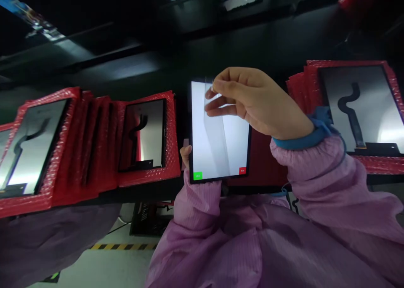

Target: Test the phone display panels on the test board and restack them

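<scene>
A lit white display panel (197, 132) stands nearly upright at the centre, with a green box at its lower left corner and a red one at its lower right. My left hand (186, 154) grips the panel's left edge; only a thumb or fingertip shows, and the rest is behind the panel. In front of the screen, my right hand (240, 96) pinches the top of a clear film strip (217, 145) between thumb and forefinger, its other fingers curled. The strip hangs down across the lit screen. A blue band circles my right wrist.
Red bubble-wrap sleeves (67, 170) with dark panels (154, 132) stand at the left. Another panel (372, 107) on red sleeves lies at the right. A person's purple garment (57, 241) shows at the lower left. Behind is a dark bench.
</scene>
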`<state>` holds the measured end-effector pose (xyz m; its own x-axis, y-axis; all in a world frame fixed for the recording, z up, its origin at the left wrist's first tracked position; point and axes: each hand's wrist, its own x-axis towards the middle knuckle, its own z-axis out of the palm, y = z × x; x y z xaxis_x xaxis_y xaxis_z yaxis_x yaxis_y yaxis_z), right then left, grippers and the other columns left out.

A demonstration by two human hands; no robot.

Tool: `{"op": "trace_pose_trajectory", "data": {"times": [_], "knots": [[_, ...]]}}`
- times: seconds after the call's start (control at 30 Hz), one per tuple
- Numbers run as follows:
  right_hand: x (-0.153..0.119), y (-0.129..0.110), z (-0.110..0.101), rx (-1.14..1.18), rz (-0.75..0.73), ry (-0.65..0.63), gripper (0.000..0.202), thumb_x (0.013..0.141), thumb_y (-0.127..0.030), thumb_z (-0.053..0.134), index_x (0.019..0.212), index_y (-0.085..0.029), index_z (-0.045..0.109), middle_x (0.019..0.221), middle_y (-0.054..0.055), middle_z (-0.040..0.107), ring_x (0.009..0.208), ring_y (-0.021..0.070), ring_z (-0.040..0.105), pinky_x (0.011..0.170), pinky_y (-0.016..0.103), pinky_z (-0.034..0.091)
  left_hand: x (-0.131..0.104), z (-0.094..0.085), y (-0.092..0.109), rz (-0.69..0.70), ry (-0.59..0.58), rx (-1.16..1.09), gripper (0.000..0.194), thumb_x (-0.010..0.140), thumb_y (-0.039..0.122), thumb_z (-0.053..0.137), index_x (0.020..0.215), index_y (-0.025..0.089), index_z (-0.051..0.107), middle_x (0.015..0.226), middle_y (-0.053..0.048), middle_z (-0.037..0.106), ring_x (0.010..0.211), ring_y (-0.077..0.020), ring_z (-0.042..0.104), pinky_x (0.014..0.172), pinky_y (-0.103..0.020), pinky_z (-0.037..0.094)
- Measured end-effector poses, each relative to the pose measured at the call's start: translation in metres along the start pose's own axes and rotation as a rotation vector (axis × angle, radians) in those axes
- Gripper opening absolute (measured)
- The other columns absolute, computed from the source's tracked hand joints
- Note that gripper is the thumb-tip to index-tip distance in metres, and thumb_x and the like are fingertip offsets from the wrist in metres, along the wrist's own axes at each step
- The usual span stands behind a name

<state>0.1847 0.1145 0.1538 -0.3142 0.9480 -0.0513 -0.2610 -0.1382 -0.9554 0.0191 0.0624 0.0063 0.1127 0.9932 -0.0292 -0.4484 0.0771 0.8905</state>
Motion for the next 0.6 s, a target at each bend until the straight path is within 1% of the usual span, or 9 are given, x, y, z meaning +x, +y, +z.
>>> {"op": "trace_pose_trajectory", "data": {"times": [0.13,0.17,0.23,0.3,0.37,0.4,0.47,0.53,0.6], "knots": [[0.004,0.006,-0.002,0.246,-0.057,-0.024,0.021,0.098,-0.024,0.057,0.078,-0.019,0.06,0.091,0.0,0.065,0.092,0.0099,0.068,0.098,0.025,0.056,0.001,0.001,0.0,0.014,0.007,0.008,0.069,0.087,0.074,0.037,0.129,0.028,0.065,0.117,-0.012,0.074,0.119,-0.038,0.065,0.103,-0.059,0.054],[0.004,0.006,-0.003,0.26,-0.069,-0.032,0.02,0.098,-0.025,0.057,0.079,-0.018,0.06,0.09,0.0,0.064,0.089,0.0096,0.068,0.093,0.024,0.057,0.001,0.001,0.0,0.018,0.037,0.039,0.069,0.086,0.075,0.037,0.129,0.028,0.065,0.115,-0.012,0.075,0.119,-0.0377,0.065,0.102,-0.059,0.055],[0.002,0.003,-0.005,0.185,-0.126,-0.014,0.024,0.096,-0.025,0.053,0.074,-0.02,0.057,0.082,-0.001,0.059,0.075,0.0095,0.062,0.07,0.023,0.054,0.0,0.0,0.001,0.013,0.1,0.094,0.07,0.083,0.077,0.039,0.127,0.029,0.066,0.113,-0.011,0.075,0.119,-0.037,0.065,0.1,-0.058,0.056],[-0.002,-0.003,-0.007,-0.086,-0.215,0.074,0.031,0.092,-0.021,0.047,0.061,-0.022,0.047,0.068,-0.001,0.046,0.06,0.0103,0.047,0.054,0.027,0.037,-0.002,-0.001,0.002,-0.024,0.107,0.099,0.07,0.08,0.08,0.042,0.123,0.03,0.067,0.118,-0.01,0.073,0.123,-0.0367,0.062,0.101,-0.057,0.056],[-0.006,-0.009,-0.011,-0.508,-0.299,0.219,0.035,0.088,-0.019,0.044,0.054,-0.023,0.035,0.061,-0.001,0.034,0.057,0.0119,0.033,0.056,0.032,0.026,-0.003,-0.002,0.005,-0.071,0.058,0.018,0.067,0.079,0.079,0.043,0.121,0.032,0.068,0.124,-0.007,0.072,0.128,-0.0359,0.059,0.106,-0.057,0.053],[-0.007,-0.01,-0.013,-0.712,-0.317,0.291,0.034,0.087,-0.02,0.047,0.055,-0.023,0.034,0.061,-0.001,0.034,0.059,0.0124,0.033,0.06,0.033,0.026,-0.003,-0.002,0.006,-0.093,0.03,-0.045,0.065,0.08,0.077,0.045,0.12,0.032,0.067,0.126,-0.006,0.071,0.13,-0.0355,0.057,0.109,-0.056,0.051],[-0.006,-0.01,-0.018,-0.964,-0.323,0.348,0.023,0.086,-0.026,0.056,0.067,-0.023,0.044,0.07,-0.001,0.048,0.064,0.0134,0.042,0.066,0.033,0.033,-0.004,0.0,0.008,-0.127,0.008,-0.173,0.059,0.08,0.072,0.05,0.118,0.031,0.067,0.127,-0.004,0.072,0.132,-0.0351,0.056,0.112,-0.057,0.047],[-0.004,-0.008,-0.023,-1.038,-0.317,0.293,0.01,0.084,-0.026,0.062,0.089,-0.024,0.053,0.085,0.0,0.062,0.073,0.0164,0.055,0.075,0.033,0.042,-0.004,0.004,0.01,-0.144,0.047,-0.262,0.057,0.078,0.068,0.056,0.116,0.028,0.068,0.125,-0.005,0.073,0.134,-0.0361,0.054,0.112,-0.056,0.047],[-0.003,-0.009,-0.026,-1.079,-0.314,0.192,0.022,0.084,-0.019,0.062,0.104,-0.026,0.058,0.091,0.0,0.069,0.079,0.0193,0.062,0.08,0.036,0.048,-0.004,0.01,0.013,-0.157,0.117,-0.316,0.058,0.077,0.066,0.058,0.116,0.024,0.069,0.127,-0.007,0.072,0.137,-0.0367,0.051,0.112,-0.055,0.047]]}}
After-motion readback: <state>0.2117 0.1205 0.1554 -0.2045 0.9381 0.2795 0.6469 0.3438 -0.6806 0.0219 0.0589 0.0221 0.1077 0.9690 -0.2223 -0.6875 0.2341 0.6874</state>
